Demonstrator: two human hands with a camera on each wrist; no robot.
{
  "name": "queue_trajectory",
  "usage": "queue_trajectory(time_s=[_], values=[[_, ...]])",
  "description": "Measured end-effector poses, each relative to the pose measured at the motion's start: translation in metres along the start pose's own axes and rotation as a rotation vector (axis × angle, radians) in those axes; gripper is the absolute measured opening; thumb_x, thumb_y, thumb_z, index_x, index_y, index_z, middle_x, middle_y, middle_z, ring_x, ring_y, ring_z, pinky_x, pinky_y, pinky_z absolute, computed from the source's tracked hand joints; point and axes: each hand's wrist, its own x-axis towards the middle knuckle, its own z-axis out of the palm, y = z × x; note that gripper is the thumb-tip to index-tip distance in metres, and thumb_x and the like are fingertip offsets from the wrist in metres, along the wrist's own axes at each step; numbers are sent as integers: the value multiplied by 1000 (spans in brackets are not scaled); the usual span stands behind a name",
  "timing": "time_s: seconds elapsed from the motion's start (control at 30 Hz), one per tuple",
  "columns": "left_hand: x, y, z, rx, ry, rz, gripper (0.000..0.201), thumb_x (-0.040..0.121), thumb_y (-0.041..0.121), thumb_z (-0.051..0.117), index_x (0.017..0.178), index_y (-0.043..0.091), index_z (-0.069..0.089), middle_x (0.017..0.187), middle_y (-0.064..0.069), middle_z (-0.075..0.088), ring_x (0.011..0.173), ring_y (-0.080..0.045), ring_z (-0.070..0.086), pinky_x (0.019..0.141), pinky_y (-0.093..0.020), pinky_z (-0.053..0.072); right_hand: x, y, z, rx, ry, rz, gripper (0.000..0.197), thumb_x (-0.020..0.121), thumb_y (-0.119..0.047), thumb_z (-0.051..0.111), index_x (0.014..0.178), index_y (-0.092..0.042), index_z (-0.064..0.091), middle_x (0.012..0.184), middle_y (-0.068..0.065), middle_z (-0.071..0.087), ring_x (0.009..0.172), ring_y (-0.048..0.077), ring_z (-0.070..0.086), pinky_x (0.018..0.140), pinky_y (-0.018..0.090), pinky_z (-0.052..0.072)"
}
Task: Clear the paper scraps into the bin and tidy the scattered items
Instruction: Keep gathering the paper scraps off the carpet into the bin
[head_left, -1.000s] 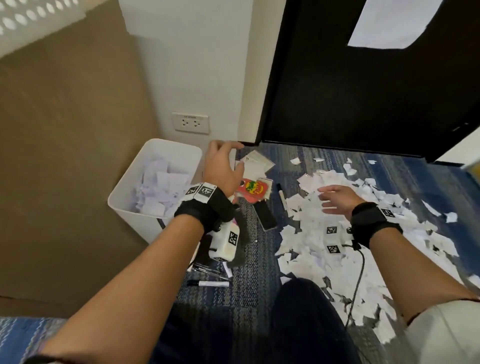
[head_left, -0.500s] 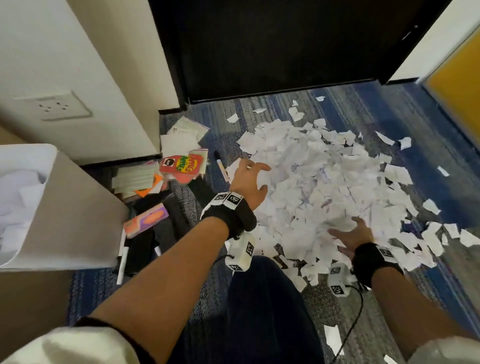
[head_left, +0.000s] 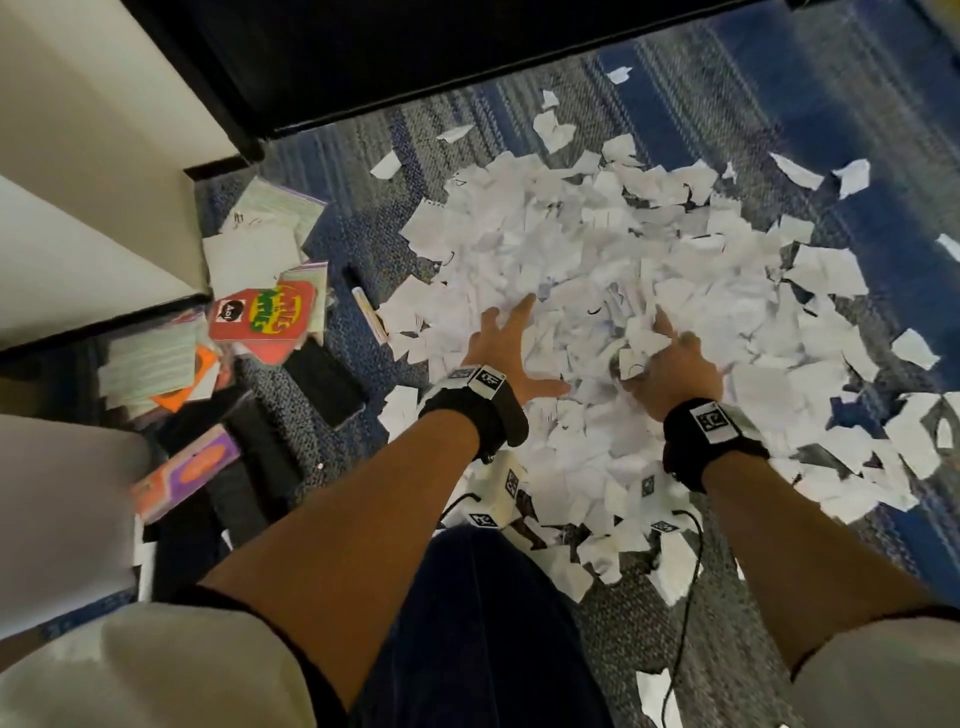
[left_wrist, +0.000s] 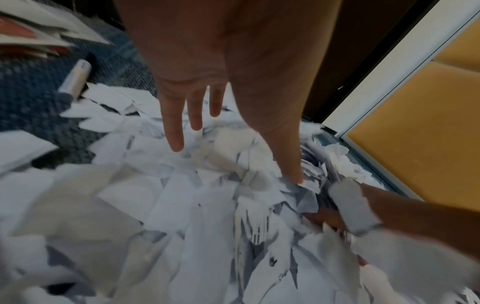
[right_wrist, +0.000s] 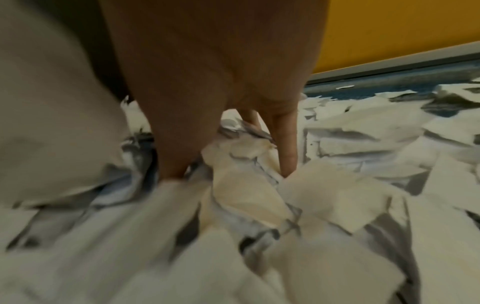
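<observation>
- The paper scraps (head_left: 597, 270) lie in one wide, loose heap on the blue carpet (head_left: 857, 104), right in front of the person's knees and spreading far to the right side.
- Both hands are on this heap, close together near its middle. The heap goes further away from the person and to the right; only a small part lies on the left.
- The left hand (head_left: 506, 345) lies flat on the scraps, fingers straight and spread, holding nothing. The left wrist view shows the fingertips (left_wrist: 176, 144) touching the top papers.
- The right hand (head_left: 670, 364) has its fingers bent down into the papers and closes round a small bundle of scraps. In the right wrist view the thumb and one finger press into the pile on both sides of a crumpled piece.
- I think the next move is to gather a load between the two palms. The left hand must turn inward to face the right one.
- A white bin wall (head_left: 62, 499) shows at the left edge, so the load must travel left, across the scattered cards (head_left: 265, 317) and a marker (head_left: 369, 312).
</observation>
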Motion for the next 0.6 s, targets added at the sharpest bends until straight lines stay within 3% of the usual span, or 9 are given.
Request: queue_trajectory(time_s=[0.07, 0.13, 0.2, 0.27, 0.4, 0.47, 0.53, 0.6], values=[[9, 5, 13, 30, -26, -3, 125, 60, 56, 85, 150, 48, -2, 160, -11, -4, 143, -41, 20, 112, -50, 32, 0, 0, 7, -39, 53, -29, 82, 87, -50, 61, 154, -29, 19, 124, 17, 45, 102, 46, 60, 85, 49, 50], [14, 10, 23, 76, -36, -7, 122, 64, 51, 85, 151, 48, -1, 160, -11, -11, 143, -43, 17, 111, -51, 31, 2, 5, 11, -42, 108, -61, 74, 87, -48, 62, 150, -27, 29, 118, 17, 51, 95, 44, 62, 79, 46, 51], [20, 14, 29, 133, -29, -24, 115, 70, 43, 83, 152, 44, 3, 159, -15, -4, 139, -45, 22, 109, -53, 35, 6, 12, 10, -54, 140, -49, 50, 92, -34, 61, 136, -15, 46, 113, 17, 57, 95, 41, 63, 75, 41, 48], [22, 15, 29, 199, -9, -30, 101, 78, 37, 79, 153, 38, 11, 152, -19, 14, 132, -44, 31, 106, -53, 39, 3, 13, 8, -73, 136, -2, 31, 96, -28, 55, 114, -3, 58, 110, 19, 61, 100, 39, 62, 76, 39, 46], [15, 11, 22, 196, 25, 4, 63, 92, 23, 63, 148, 23, 34, 134, -18, 40, 116, -39, 51, 99, -44, 44, -9, 20, 6, 159, 236, -46, 27, 96, -27, 55, 98, -2, 66, 94, 24, 67, 89, 40, 64, 72, 38, 47], [8, 10, 13, 194, 43, -1, 52, 95, 12, 54, 145, 21, 41, 131, -19, 48, 116, -38, 53, 98, -42, 44, -13, 23, 1, 268, 229, -55, 32, 98, -29, 55, 91, 1, 65, 89, 26, 67, 86, 41, 64, 69, 34, 42], [2, 9, 3, 157, 81, -22, 46, 94, 5, 49, 138, 19, 51, 127, -18, 57, 116, -37, 56, 98, -41, 47, -18, 29, -6, 367, 185, -48, 44, 97, -36, 56, 94, 6, 65, 92, 30, 66, 90, 43, 63, 73, 37, 45], [-5, 11, -8, 84, 110, -57, 40, 92, 4, 48, 129, 18, 58, 121, -18, 61, 110, -38, 60, 94, -43, 51, -21, 37, -14, 553, 171, 17, 57, 93, -47, 59, 109, 7, 63, 105, 29, 66, 99, 41, 63, 85, 45, 51]])
